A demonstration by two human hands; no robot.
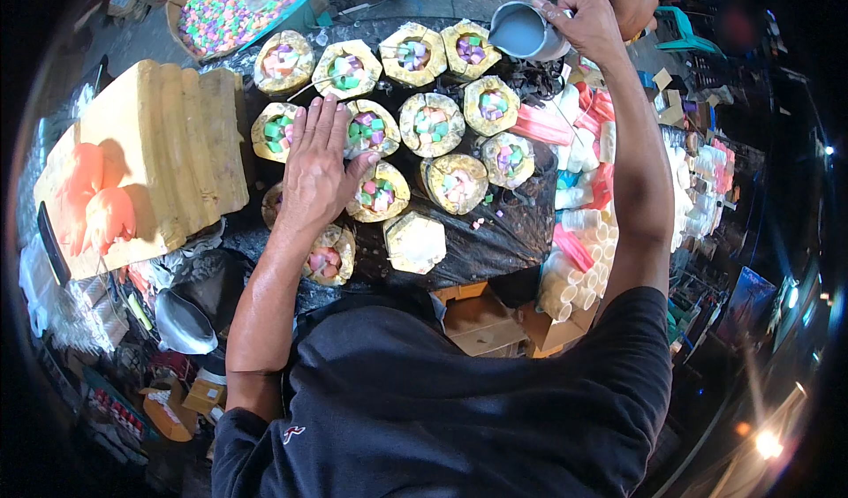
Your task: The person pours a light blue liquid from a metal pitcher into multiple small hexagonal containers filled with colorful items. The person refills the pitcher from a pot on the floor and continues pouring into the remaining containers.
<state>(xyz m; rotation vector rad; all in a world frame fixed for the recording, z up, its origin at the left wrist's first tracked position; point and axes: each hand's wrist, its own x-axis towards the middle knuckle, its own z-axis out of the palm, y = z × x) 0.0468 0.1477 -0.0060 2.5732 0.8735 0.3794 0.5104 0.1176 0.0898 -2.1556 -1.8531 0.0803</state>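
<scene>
My right hand (583, 24) grips the rim and side of a metal pitcher (522, 34) holding greyish liquid. The pitcher's lip is close to a round mold (468, 49) filled with purple and green cubes. My left hand (321, 147) lies flat over the molds on the left, palm down, thumb spread. Beside its fingers stands a mold (371, 130) with green and purple cubes; below the thumb is another (379, 192). Several similar molds with pastel cubes stand around them. One mold (415, 242) at the front looks filled with whitish material.
A black plastic-covered table (510, 233) bears loose cubes. Stacked yellowish slabs (192, 147) with orange pieces (99, 200) stand left. A large basin (238, 8) of pastel cubes is behind. White cylinders (583, 266) and a cardboard box (483, 322) lie right. Another person's limb (633, 1) is beyond my right hand.
</scene>
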